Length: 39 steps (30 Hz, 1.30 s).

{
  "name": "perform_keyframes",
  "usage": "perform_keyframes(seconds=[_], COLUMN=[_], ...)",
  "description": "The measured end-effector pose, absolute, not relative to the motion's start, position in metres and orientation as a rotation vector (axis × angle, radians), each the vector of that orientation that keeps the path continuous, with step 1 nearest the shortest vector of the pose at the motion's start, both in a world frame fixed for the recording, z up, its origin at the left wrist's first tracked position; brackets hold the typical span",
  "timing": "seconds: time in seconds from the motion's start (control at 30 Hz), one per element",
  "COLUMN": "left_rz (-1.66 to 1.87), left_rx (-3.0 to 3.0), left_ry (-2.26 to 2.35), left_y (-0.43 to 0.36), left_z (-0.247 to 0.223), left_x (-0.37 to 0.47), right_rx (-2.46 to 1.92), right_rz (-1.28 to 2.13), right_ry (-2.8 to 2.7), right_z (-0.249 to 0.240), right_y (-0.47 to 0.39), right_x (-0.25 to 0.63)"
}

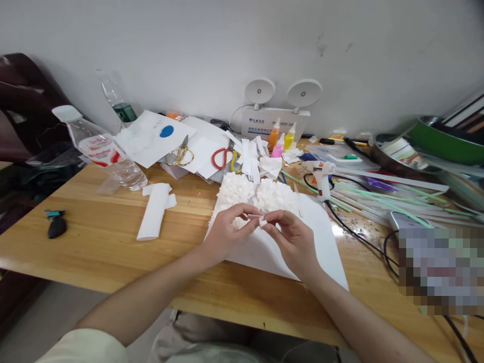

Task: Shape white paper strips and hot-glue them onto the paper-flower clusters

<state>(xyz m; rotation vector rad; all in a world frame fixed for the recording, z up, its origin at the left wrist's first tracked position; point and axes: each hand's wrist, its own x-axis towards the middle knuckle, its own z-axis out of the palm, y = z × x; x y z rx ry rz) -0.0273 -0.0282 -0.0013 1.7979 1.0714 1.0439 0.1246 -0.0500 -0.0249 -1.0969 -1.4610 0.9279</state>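
Observation:
Above a white sheet [282, 254], my left hand [227, 232] pinches a small white paper strip [261, 222] between thumb and fingers. My right hand [293, 239] closes on the other end of that strip, fingertips almost meeting the left ones. Just behind the hands lie two fluffy clusters of small white paper pieces, a left cluster [236, 187] and a right cluster [276, 195]. Part of the left cluster is hidden by my left hand. A white hot glue gun [322, 182] stands to the right, beyond the sheet's edge.
Folded white paper [154, 214] and a water bottle [108, 156] are at left. Behind lie gold-handled scissors [182, 155], a red-handled tool [223, 157], paper scraps [249, 156] and an orange squeeze bottle [274, 137]. A black cable [355, 232] and pale sticks [393, 201] lie right.

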Motion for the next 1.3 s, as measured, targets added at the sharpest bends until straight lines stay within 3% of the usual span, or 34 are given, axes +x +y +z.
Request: perform_keyframes(seconds=[1.3], left_rz=[1.053], left_rx=[1.745], left_ry=[1.113], left_y=[-0.0276], left_z=[-0.0026], left_x=[-0.0289], right_rx=[-1.083], right_rz=[0.882], right_ry=[-1.525], right_z=[-0.0257], right_y=[-0.0456], right_x=[0.1256])
